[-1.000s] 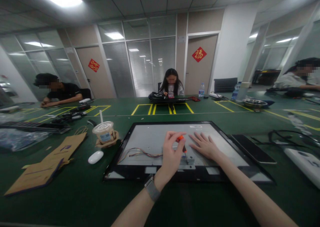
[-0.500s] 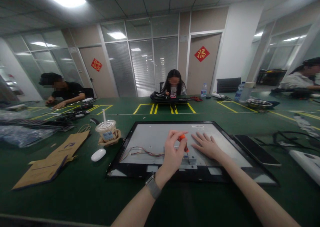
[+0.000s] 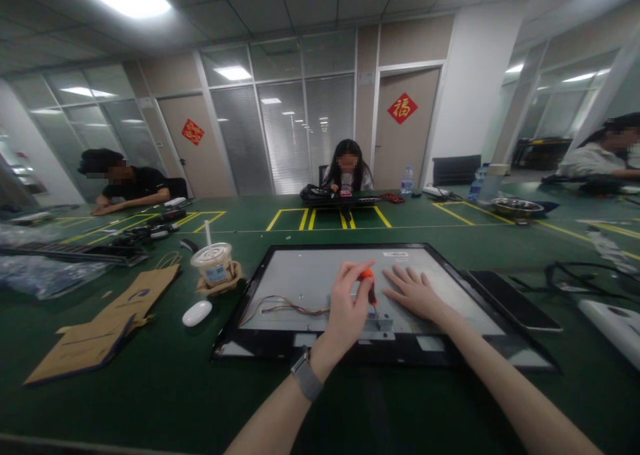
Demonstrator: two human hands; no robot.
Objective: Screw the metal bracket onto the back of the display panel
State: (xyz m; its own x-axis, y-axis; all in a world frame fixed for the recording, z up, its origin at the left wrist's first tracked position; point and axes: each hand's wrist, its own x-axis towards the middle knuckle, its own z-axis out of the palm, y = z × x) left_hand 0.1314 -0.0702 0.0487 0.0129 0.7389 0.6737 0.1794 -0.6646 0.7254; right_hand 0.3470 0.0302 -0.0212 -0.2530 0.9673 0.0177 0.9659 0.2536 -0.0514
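Note:
A black-framed monitor panel point(image 3: 300, 278) lies face down on the green table, its grey metal back up. My left hand point(image 3: 345, 311) is closed round a small orange-handled screwdriver point(image 3: 371, 291), held upright with its tip on a metal bracket point(image 3: 383, 321) near the panel's front edge. My right hand point(image 3: 415, 291) lies flat and open on the panel's back, just right of the screwdriver. A bundle of coloured wires point(image 3: 283, 305) runs across the panel to the left of my left hand.
Left of the panel are a white mouse point(image 3: 197, 312), a lidded drink cup with a straw point(image 3: 213, 263) and a flat brown paper bag point(image 3: 107, 321). A black slab point(image 3: 515, 299) and cables lie to the right. Three other people sit at the far sides of the table.
My view has shifted slightly. Both hands stay where they were on the panel, the left one still gripping the screwdriver on the bracket.

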